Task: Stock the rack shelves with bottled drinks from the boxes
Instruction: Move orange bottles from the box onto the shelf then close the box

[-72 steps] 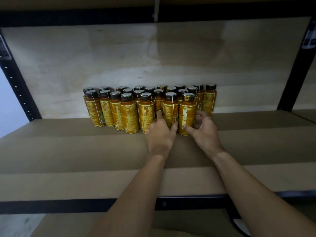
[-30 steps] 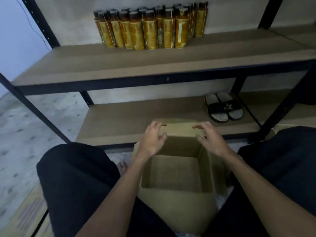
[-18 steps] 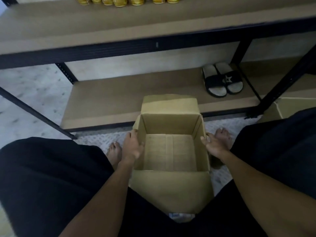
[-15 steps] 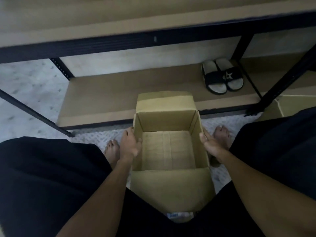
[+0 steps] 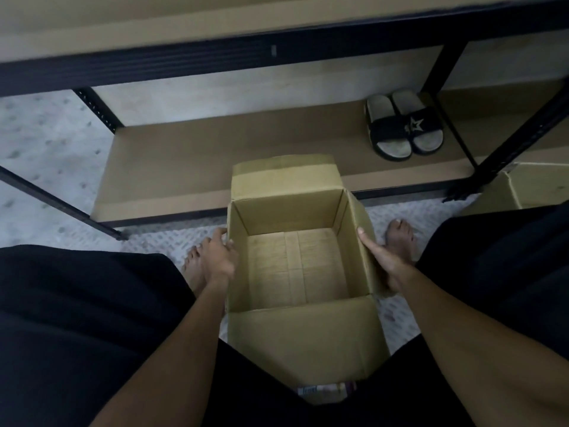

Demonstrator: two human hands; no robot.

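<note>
The left hand [image 5: 217, 257] and right hand [image 5: 383, 261] each grip a side of one open box [image 5: 304, 337], its bare bottom showing, on the floor before the bottom shelf [image 5: 184, 161], which carries two slippers [image 5: 400, 124]; a second box [image 5: 535, 189] stands at far right.

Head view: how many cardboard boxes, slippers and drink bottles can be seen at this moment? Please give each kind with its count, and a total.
Cardboard boxes: 2, the open empty box and another box cut off at the right edge.
Slippers: 2, the slippers side by side on the lower shelf.
Drink bottles: 0 in view.
Total: 4.
</note>
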